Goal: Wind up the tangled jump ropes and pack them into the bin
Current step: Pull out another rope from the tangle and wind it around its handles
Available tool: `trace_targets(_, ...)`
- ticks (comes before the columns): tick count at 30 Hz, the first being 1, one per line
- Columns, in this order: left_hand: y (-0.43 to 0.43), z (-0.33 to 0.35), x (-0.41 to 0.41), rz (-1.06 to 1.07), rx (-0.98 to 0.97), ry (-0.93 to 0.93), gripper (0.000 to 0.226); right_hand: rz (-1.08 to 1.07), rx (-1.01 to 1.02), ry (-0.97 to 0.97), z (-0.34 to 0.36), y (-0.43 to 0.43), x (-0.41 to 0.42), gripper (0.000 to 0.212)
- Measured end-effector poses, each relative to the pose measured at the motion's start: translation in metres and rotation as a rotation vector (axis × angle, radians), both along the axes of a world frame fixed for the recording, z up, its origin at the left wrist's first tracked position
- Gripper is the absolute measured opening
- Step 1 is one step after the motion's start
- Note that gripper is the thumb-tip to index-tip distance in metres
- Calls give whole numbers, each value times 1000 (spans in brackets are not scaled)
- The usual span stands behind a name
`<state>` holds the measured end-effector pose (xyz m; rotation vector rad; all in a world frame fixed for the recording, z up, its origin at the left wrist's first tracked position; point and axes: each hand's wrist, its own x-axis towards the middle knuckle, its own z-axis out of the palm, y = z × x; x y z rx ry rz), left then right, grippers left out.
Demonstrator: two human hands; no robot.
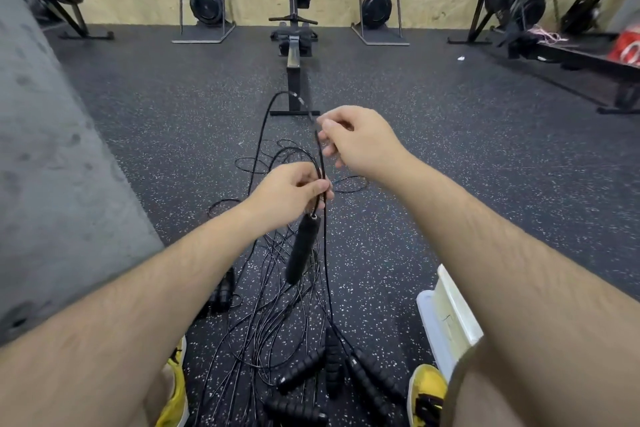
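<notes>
At the far left stands a grey concrete wall [52,149]. Beside it, on the speckled floor [467,156], lies the tangle of jump ropes [273,315], spread from near the person's feet forward, with several black handles [372,381] grouped at the near end.

Above this tangle the left hand [291,196] pinches one cord [321,156] between thumb and fingers, just above a black foam handle [302,250]. This handle hangs free under the hand, a little tilted and off the floor.

From the left hand the cord runs nearly straight, up and away from the person, to the right hand [363,142], which pinches it with thumb and fingertips, the other fingers loosely curled. Past the right hand the cord bends over in an arc and falls back to the floor at the left.

So the long axis of the held piece points forward, the left hand is nearer to the handle, and the loose rest lies below and ahead. I judge that winding would gather the cord toward the left hand.

The bin [450,315] stands at the lower right, partly hidden by the right arm, well apart from both hands.
</notes>
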<state>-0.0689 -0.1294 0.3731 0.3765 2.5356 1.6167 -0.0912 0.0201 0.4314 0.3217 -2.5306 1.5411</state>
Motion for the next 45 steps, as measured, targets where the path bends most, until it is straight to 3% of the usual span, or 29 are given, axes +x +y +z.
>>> trace_targets(2,-1,9,-2,62,18,66,19,20,122,-153,-1,8,3,20)
trace_targets(5,-4,23,-4,118,123,91,19,258,487,-343,-14,20,11,16)
trace_targets(7,-6,27,-6,105,165,84,19,349,570,-394,-28,19,14,9)
trace_targets(12,-7,26,-6,77,194,66,14,262,324,-347,-37,14,11,10)
trace_targets(17,-8,23,-6,60,241,44,14,247,384,-316,-34,14,9,9)
trace_targets(21,-8,13,-7,48,210,2,15,117,381,-163,-26,20,3,8)
trace_targets(29,20,-15,1,-15,99,-72,13,2,94,68,-6,18,10,9)
trace_targets(35,24,0,1,64,180,35,13,60,-34,-32,0,24,8,7)
trace_targets(38,19,16,-1,110,216,118,19,124,132,-199,-4,33,9,24)
trace_targets(41,11,30,-3,138,304,140,18,303,370,-331,-13,35,14,24)
trace_targets(45,1,35,-7,106,414,67,15,307,352,-272,-24,23,18,19)
